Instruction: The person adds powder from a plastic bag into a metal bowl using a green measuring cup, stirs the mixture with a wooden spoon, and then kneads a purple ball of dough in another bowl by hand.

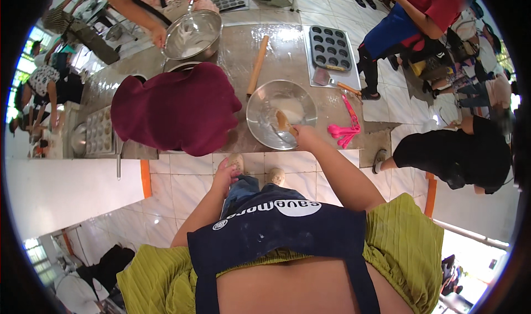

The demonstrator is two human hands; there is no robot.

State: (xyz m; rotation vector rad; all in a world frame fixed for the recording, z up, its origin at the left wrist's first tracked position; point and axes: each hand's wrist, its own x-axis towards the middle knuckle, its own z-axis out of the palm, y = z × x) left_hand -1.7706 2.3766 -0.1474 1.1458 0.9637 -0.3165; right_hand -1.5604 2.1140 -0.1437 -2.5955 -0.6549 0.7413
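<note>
My right hand (302, 138) is closed around a wooden spoon (283, 120). The spoon's broad end dips into a metal mixing bowl (256, 112), where a pale, flour-like mass (289, 108) lies at the bottom. Below the table's front edge hangs my left hand (224, 177), fingers loosely apart and holding nothing. It is nearest to a maroon cloth (177, 106) draped over something whose shape is mostly hidden. Right of the bowl lie pink measuring spoons (346, 130). A wooden rolling pin (258, 65) rests on the table behind the bowl.
A dark muffin pan (330, 48) sits on a silver tray (354, 43) at the far right, beside a scraper with a wooden handle (348, 88). Across the table (238, 43) a person holds another metal bowl (193, 34). Another muffin pan (98, 131) stands at left. Other people stand around the room.
</note>
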